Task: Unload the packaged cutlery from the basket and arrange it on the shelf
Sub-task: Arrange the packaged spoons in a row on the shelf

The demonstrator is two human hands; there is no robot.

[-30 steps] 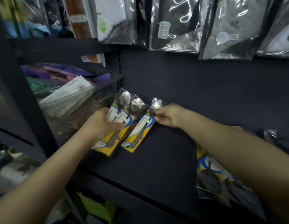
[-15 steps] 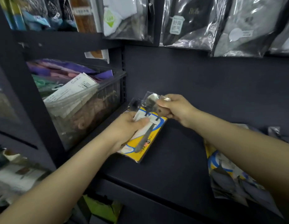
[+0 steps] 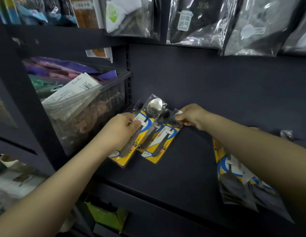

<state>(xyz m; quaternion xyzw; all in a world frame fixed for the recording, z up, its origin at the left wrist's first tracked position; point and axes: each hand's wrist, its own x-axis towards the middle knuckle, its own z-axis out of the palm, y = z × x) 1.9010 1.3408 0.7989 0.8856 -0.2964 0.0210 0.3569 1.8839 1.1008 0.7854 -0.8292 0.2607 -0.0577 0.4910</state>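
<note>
Three yellow-and-blue carded spoon packs lie fanned on the dark shelf (image 3: 191,168). My left hand (image 3: 122,129) grips the leftmost spoon pack (image 3: 130,147) across its middle. The middle spoon pack (image 3: 153,117) shows a shiny bowl in clear plastic at its top. My right hand (image 3: 191,118) pinches the clear top of the rightmost spoon pack (image 3: 161,142). More yellow-carded cutlery packs (image 3: 234,177) lie on the shelf at the right, partly behind my right forearm. No basket is in view.
A clear plastic bin (image 3: 90,113) full of bagged goods stands on the shelf just left of the upright post (image 3: 128,74). Bagged items (image 3: 200,19) hang along the shelf above. A green carton (image 3: 106,216) sits below the shelf edge.
The packs were gathered into one stack held above the shelf half a second ago. Now they are spread out again in a fan on the shelf, both hands lower and further apart.
</note>
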